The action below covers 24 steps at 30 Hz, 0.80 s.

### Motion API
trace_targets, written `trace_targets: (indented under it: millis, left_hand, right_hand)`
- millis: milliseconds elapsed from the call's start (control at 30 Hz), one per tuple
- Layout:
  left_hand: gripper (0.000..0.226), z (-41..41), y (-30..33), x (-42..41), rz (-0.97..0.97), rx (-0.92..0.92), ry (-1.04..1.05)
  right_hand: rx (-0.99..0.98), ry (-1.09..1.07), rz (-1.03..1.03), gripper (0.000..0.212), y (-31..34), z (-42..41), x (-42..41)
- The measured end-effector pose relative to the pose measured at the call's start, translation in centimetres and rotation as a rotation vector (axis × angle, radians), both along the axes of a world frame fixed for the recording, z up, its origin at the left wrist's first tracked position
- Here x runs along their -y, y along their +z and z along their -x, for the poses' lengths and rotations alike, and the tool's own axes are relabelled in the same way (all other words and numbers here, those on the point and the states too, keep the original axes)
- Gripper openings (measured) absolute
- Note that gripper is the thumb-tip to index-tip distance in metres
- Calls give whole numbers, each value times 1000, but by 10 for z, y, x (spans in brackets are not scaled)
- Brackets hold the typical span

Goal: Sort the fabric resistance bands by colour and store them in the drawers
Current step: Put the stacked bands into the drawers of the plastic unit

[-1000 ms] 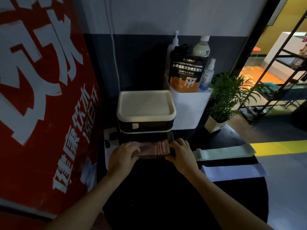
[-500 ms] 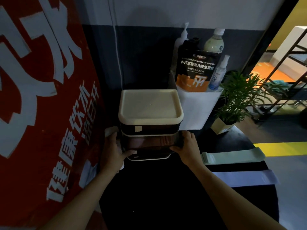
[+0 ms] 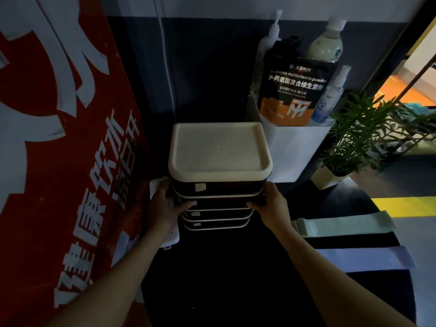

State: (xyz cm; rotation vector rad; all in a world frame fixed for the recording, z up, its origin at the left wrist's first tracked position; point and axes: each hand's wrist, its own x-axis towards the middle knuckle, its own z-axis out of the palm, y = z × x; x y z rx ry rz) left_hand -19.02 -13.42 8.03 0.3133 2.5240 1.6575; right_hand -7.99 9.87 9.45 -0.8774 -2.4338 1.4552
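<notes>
We see both hands at the drawer unit [image 3: 219, 175], which stands on the dark round tabletop [image 3: 231, 279] close to the wall. The left hand [image 3: 165, 208] sits at the unit's left side, its thumb pressed against the front of the second drawer [image 3: 217, 204]; whether the other fingers curl round the side we cannot tell. The right hand [image 3: 271, 206] holds the same drawer's right front corner, thumb on the front, fingers wrapped round the side. All drawer fronts lie flush, none pulled out.

To the right, well apart from the unit, three bands lie flat side by side near the tabletop's right edge: the green band [image 3: 342, 224] farthest back, the black band [image 3: 354, 240] in the middle, the lilac band [image 3: 368, 258] nearest us.

Left of the unit a red sign [image 3: 59, 161] stands close, leaving little room there. A white bin [image 3: 295, 152] and a plant [image 3: 358, 138] crowd the right rear. The tabletop in front of the drawers is open.
</notes>
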Motion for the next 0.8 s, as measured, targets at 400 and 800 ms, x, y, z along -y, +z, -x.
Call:
trace_targets:
  millis: [400, 800]
  left_hand:
    - [63, -18, -34, 4, 37, 48, 48]
    - [70, -35, -61, -2, 173, 130, 11]
  right_hand:
    - [37, -54, 26, 38, -39, -9, 3]
    - [81, 25, 108, 55, -57, -10, 21]
